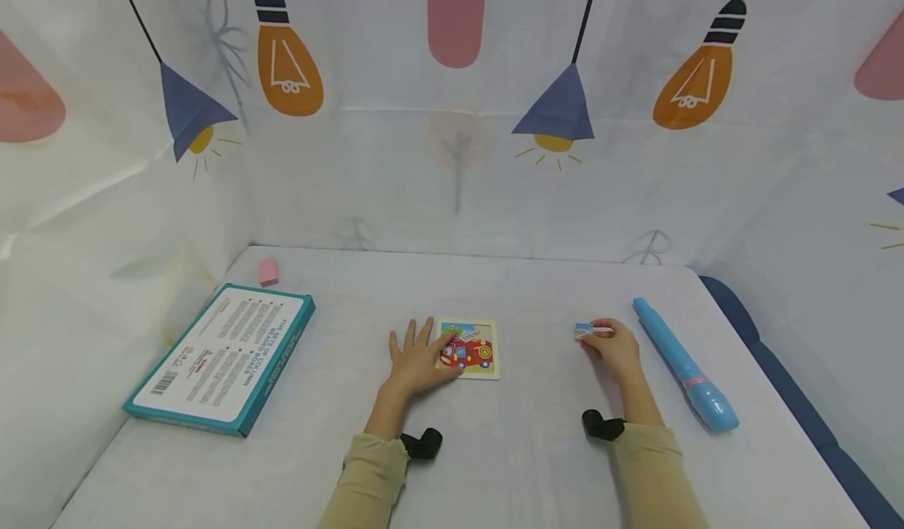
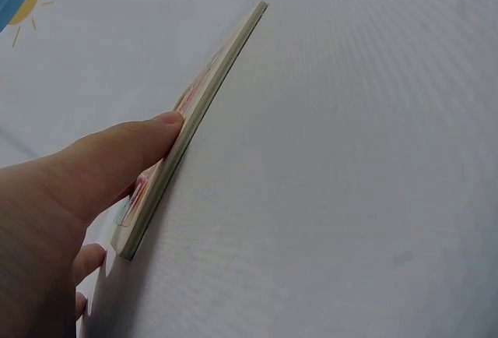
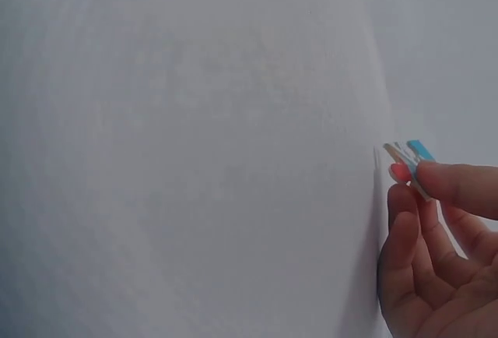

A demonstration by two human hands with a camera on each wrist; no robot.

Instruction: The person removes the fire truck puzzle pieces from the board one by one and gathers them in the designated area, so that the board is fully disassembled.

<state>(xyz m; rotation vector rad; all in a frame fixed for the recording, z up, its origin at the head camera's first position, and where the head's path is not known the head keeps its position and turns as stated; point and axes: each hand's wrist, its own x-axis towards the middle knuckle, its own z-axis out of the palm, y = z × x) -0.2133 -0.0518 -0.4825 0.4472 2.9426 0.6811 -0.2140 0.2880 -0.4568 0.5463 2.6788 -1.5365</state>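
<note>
A small square picture puzzle (image 1: 484,353) with a red fire truck lies on the white table, its upper right corner showing plain pale backing. My left hand (image 1: 415,366) is spread beside and over its left side. The index finger reaches onto the picture, and the thumb (image 2: 132,147) presses at the near edge of the board. Off to the right, my right hand (image 1: 616,350) pinches a small puzzle piece (image 1: 583,330) between thumb and fingertips. Blue, white and red show on this piece in the right wrist view, just above the tabletop.
At the left lies a flat teal-edged box (image 1: 226,352) with printed text. Behind it sits a pink block (image 1: 268,271). A light blue, flashlight-shaped object (image 1: 683,364) lies to the right of my right hand. A lamp-patterned curtain (image 1: 395,184) hangs beyond the table's far edge.
</note>
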